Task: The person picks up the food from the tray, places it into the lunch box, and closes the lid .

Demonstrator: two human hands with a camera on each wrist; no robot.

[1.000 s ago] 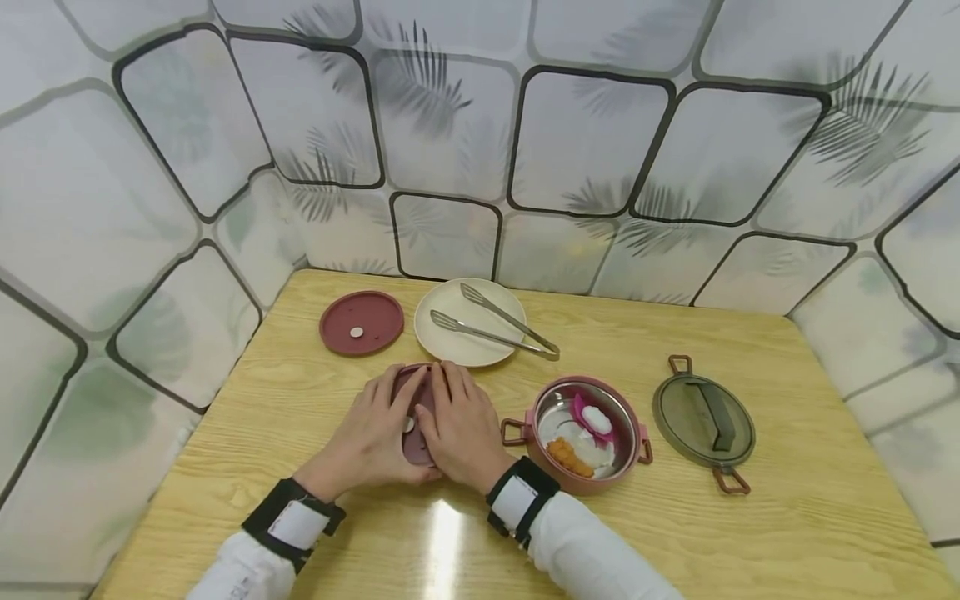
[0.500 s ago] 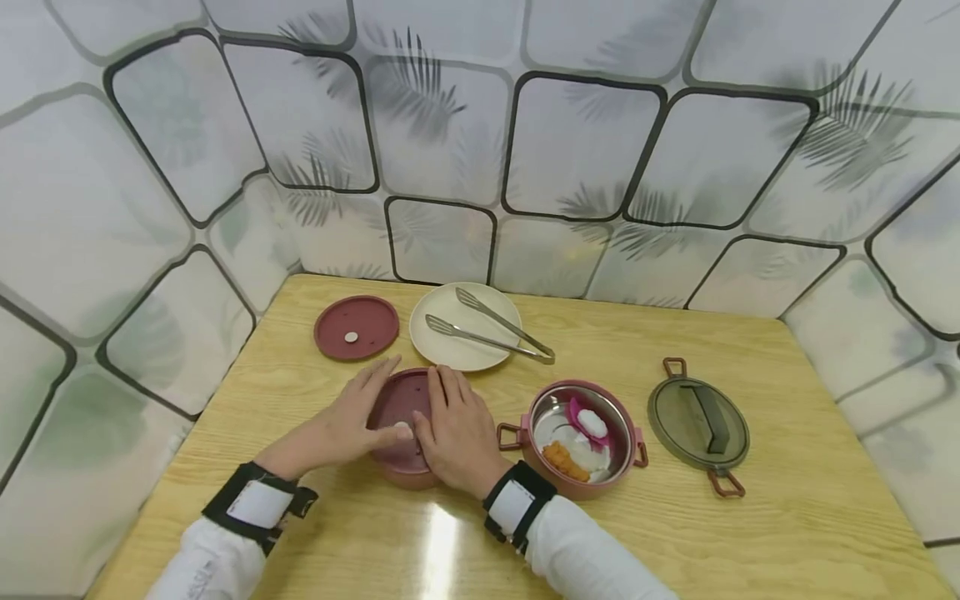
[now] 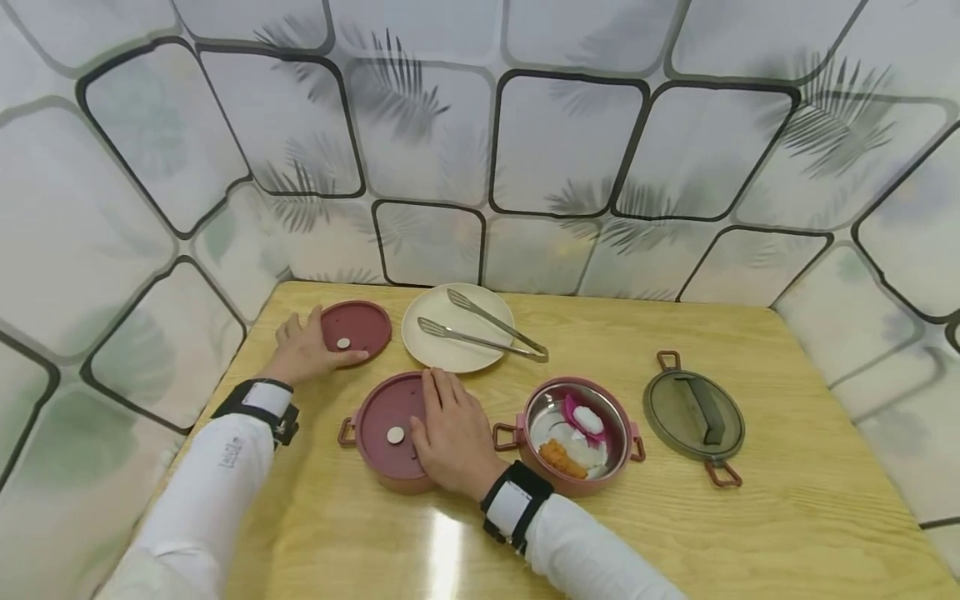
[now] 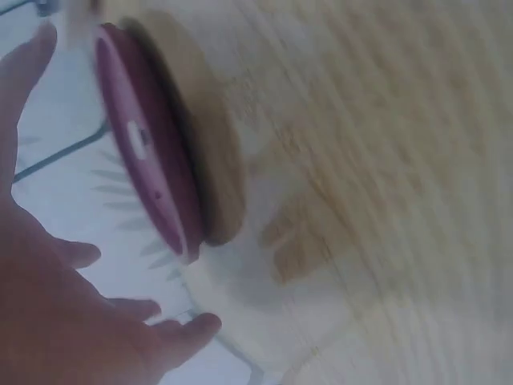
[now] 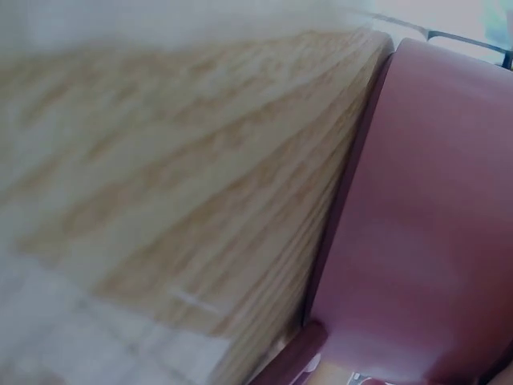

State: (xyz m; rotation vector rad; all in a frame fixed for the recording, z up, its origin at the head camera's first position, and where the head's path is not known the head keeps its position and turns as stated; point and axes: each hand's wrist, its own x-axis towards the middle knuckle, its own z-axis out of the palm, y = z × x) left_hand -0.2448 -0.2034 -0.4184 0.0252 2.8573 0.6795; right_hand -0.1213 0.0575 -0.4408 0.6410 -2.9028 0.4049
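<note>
My left hand [image 3: 303,348] reaches to a round maroon lid [image 3: 363,323] with a white button, lying at the table's back left. Its fingers and thumb are spread around the lid's left side; whether they touch it is hard to tell. In the left wrist view, the fingers stand apart beside the lid [image 4: 152,152]. My right hand [image 3: 455,433] rests with straight fingers on a second maroon lid [image 3: 381,412], which covers a pink pot [image 3: 401,484]. The pot's wall [image 5: 417,200] fills the right side of the right wrist view.
Right of the covered pot stands an uncovered pink pot [image 3: 527,452] with orange food and a magenta piece inside. Metal tongs [image 3: 487,335] lie on a white plate [image 3: 454,357] behind. A dark see-through lid [image 3: 678,425] with two handles lies at the right.
My left hand has left the covered pot and moved back and left to the other maroon lid. My right hand has stayed on the covered pot.
</note>
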